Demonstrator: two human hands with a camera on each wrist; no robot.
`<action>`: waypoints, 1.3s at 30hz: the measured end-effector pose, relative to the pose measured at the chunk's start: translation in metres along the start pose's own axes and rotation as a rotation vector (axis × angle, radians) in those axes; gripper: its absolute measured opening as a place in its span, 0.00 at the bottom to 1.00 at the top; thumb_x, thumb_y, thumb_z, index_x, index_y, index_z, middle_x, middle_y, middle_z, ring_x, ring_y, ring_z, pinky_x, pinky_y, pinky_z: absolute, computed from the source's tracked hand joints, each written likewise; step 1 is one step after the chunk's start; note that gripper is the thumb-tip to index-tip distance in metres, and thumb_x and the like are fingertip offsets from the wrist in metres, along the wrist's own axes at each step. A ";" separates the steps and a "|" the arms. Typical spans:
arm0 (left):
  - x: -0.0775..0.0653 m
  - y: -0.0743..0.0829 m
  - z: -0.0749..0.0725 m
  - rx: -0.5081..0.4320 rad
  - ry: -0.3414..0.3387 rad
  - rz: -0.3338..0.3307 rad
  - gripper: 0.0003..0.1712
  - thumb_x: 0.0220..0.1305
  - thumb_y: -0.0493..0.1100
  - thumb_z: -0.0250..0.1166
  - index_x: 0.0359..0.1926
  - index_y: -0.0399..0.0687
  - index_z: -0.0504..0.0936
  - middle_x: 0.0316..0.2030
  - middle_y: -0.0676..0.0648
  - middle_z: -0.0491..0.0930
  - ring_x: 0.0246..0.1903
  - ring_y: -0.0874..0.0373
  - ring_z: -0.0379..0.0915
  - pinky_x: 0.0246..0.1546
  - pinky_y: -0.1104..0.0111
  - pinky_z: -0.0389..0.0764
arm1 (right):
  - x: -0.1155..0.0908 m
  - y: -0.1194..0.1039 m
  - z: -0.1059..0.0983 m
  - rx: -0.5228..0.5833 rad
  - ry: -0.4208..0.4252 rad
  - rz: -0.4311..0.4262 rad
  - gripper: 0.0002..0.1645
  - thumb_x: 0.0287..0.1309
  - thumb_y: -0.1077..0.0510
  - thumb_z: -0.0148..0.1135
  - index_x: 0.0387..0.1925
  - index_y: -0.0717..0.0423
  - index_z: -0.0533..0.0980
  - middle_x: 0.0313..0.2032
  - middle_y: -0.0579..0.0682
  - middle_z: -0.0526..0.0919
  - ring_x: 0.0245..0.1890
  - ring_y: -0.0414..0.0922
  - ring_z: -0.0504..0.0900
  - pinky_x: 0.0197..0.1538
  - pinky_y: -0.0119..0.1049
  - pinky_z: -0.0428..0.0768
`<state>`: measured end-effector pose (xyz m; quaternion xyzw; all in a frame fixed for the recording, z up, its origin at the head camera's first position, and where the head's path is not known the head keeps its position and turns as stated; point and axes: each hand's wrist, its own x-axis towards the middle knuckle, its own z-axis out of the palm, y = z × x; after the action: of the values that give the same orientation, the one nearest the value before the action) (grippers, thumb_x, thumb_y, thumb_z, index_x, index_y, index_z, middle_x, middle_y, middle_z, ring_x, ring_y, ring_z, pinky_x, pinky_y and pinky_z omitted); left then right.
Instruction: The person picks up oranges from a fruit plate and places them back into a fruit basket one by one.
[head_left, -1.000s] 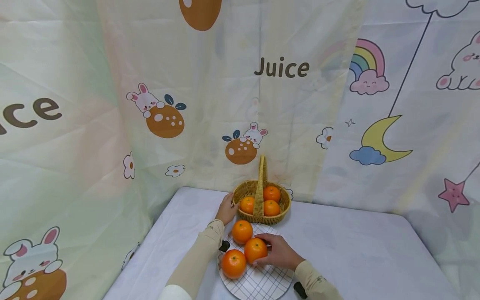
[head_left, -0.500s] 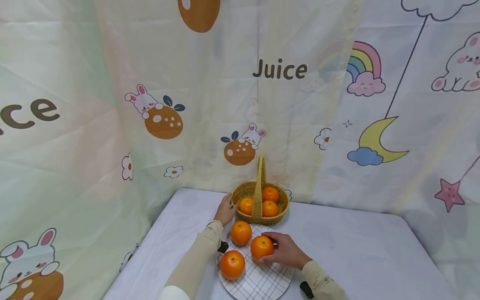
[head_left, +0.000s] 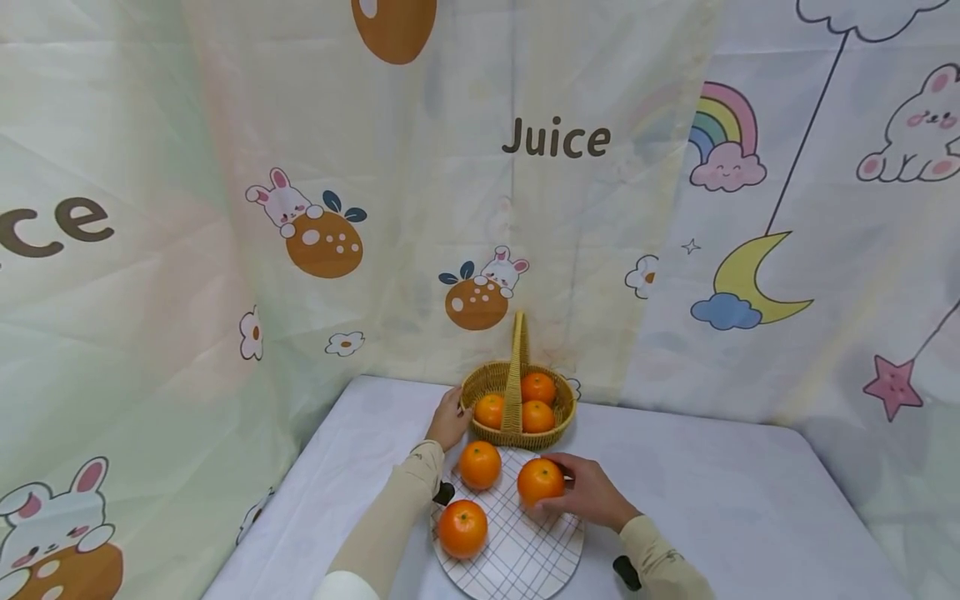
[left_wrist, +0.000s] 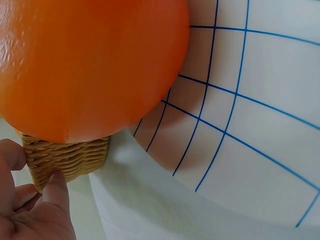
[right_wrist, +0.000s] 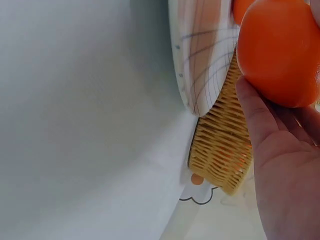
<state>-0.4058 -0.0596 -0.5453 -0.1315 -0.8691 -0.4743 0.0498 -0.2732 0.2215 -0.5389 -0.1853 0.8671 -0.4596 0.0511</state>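
Note:
My right hand (head_left: pixel 591 493) holds an orange (head_left: pixel 540 482) between thumb and fingers over the right side of a white plate with blue grid lines (head_left: pixel 528 557). In the right wrist view the held orange (right_wrist: pixel 277 52) looks clear of the plate's edge. Two more oranges lie on the plate, one at the back (head_left: pixel 480 464) and one at the front left (head_left: pixel 462 529). Behind the plate stands a woven basket with a tall handle (head_left: pixel 553 437), three oranges in it. My left hand (head_left: pixel 449 421) grips the basket's left side, thumb against the weave (left_wrist: pixel 70 159) in the left wrist view.
A white-covered table (head_left: pixel 697 500) extends to both sides of the plate. Printed fabric (head_left: pixel 420 208) hangs close behind the basket and along the left. Dark wrist-camera pieces (head_left: pixel 626 573) sit at my sleeves.
My right hand has lifted the orange away from the other two on the plate and carried it right and slightly back. The left hand has stayed at the basket.

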 end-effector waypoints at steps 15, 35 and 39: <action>-0.001 0.007 0.001 0.004 0.012 -0.002 0.32 0.70 0.36 0.57 0.70 0.28 0.59 0.70 0.32 0.56 0.64 0.39 0.63 0.59 0.51 0.74 | 0.025 -0.008 -0.041 -0.045 0.167 0.023 0.49 0.39 0.41 0.79 0.61 0.58 0.73 0.54 0.51 0.79 0.47 0.48 0.82 0.49 0.42 0.84; -0.004 0.008 -0.001 0.030 0.011 -0.014 0.32 0.70 0.35 0.57 0.70 0.28 0.59 0.70 0.33 0.57 0.64 0.40 0.63 0.60 0.53 0.73 | 0.088 -0.023 -0.071 -0.081 0.188 0.119 0.54 0.40 0.36 0.77 0.64 0.59 0.70 0.55 0.56 0.78 0.48 0.52 0.79 0.52 0.47 0.81; -0.004 0.007 0.000 0.033 0.011 -0.019 0.32 0.70 0.36 0.58 0.70 0.28 0.60 0.70 0.34 0.57 0.65 0.41 0.63 0.61 0.53 0.72 | 0.098 -0.024 -0.075 -0.090 0.186 0.109 0.51 0.42 0.37 0.77 0.64 0.60 0.71 0.53 0.57 0.79 0.47 0.51 0.79 0.50 0.46 0.83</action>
<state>-0.4000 -0.0569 -0.5404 -0.1199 -0.8777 -0.4610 0.0526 -0.3764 0.2316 -0.4685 -0.0962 0.8966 -0.4320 -0.0131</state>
